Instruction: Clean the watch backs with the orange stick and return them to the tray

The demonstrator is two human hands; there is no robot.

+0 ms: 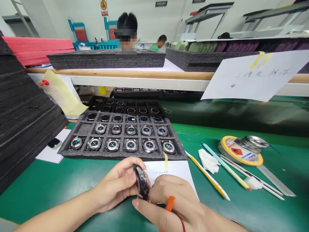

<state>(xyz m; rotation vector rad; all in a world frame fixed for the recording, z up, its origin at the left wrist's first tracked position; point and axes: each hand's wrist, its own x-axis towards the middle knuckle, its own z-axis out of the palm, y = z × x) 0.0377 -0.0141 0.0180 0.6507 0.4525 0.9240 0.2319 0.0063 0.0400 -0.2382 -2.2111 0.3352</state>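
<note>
My left hand [123, 180] grips a round smartwatch body [141, 182] between thumb and fingers, tilted on edge with its side buttons facing me. My right hand [171, 199] is curled against the watch's lower right side, thumb at its bottom edge. A flat orange tool [170, 203] pokes up between the right hand's fingers; most of it is hidden. Something thin and clear seems to show at the watch's lower edge, too small to tell. Beyond the hands, a grey foam tray [83, 129] holds rows of similar watch bodies, one slot in it bare.
Right of the tray lie a yellow-and-white stick [209, 175], a crumpled tissue [209, 161], a blue-yellow pen [227, 166], tweezers [253, 177] and a metal dispenser bottle [253, 143] on a tape roll [225, 146]. Foam stacks [26, 109] rise at left. Co-workers sit behind the shelf [135, 80].
</note>
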